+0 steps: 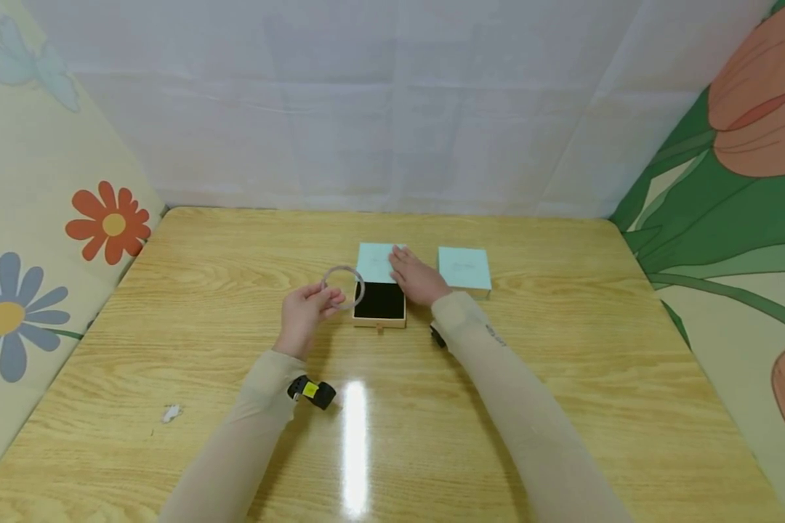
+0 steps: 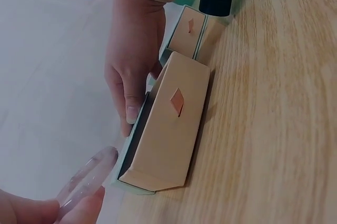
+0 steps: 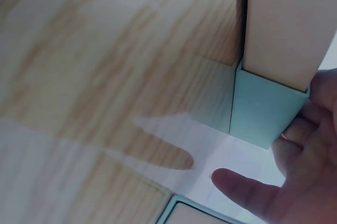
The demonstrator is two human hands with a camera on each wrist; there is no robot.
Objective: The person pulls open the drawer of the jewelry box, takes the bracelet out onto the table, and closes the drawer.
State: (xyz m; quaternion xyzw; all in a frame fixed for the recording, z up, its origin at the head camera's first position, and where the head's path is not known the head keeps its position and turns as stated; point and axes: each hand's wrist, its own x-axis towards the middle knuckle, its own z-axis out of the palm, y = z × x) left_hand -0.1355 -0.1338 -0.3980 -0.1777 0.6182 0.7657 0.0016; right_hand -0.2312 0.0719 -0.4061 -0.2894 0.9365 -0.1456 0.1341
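Left hand (image 1: pixel 306 312) pinches a bangle (image 2: pixel 109 156) in its grip; right hand (image 1: pixel 421 280), grip spread, partly hides the opened box (image 1: pixel 373 261).

Overhead access to the drawer (image 1: pixel 366 324) is unobstructed over most of its area; at its left edge, the bangle (image 1: pixel 363 285) pinched by the left hand (image 1: pixel 301 316) overlaps it in the head view. Front access: a bare lane of bench (image 1: pixel 399 436) runs between the left sleeve (image 1: pixel 235 443) and right sleeve (image 1: pixel 523 407) up to the pull tab (image 1: pixel 379 330). Rear access is blocked by the box cover (image 1: pixel 374 260). The right hand (image 1: pixel 420 280) lies across the cover's right side and the gap to the second box (image 1: pixel 464 267). Open bench extends outward from that box's right side. The white backdrop (image 1: pixel 432 145) bounds the rear.
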